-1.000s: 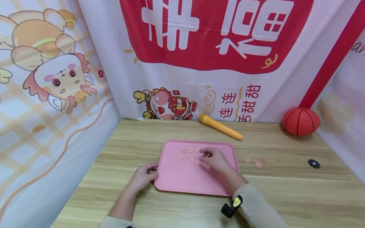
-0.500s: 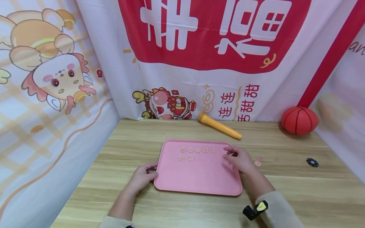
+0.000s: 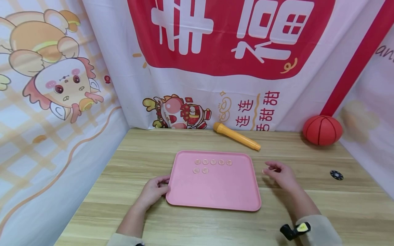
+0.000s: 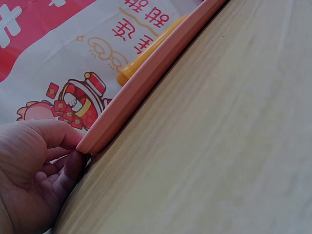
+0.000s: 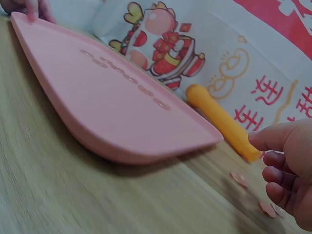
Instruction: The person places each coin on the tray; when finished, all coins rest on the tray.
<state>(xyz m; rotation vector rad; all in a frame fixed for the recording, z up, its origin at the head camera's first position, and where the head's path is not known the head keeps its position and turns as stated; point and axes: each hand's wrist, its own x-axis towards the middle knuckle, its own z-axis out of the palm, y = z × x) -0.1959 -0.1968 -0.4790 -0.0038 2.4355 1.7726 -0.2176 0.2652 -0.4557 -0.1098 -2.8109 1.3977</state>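
My left hand [image 3: 153,192] pinches the left edge of a pink tray [image 3: 215,191], thumb and fingers closing on its rim [image 4: 87,146] in the left wrist view. On the tray lie several copper-coloured coins [image 3: 213,162], a longer row at the back and two in front. To the right of the tray, my right hand [image 3: 281,176] hovers over the table, fingers loosely bent and nothing held. Below it in the right wrist view, one coin [image 5: 239,179] lies on the wood near two other coins [image 5: 267,209]; the hand covers those two in the head view.
A yellow toy microphone [image 3: 237,136] lies behind the tray. At the back right corner sits a red ball [image 3: 322,130] with basketball lines, and a dark poker chip [image 3: 337,175] lies at the right. Printed cloth [image 3: 117,68] hangs around the wooden table [image 3: 197,225].
My right hand has moved from over the tray rightward to the loose coins on the table. Two more coins now show at the right end of the back row. My left hand stays put.
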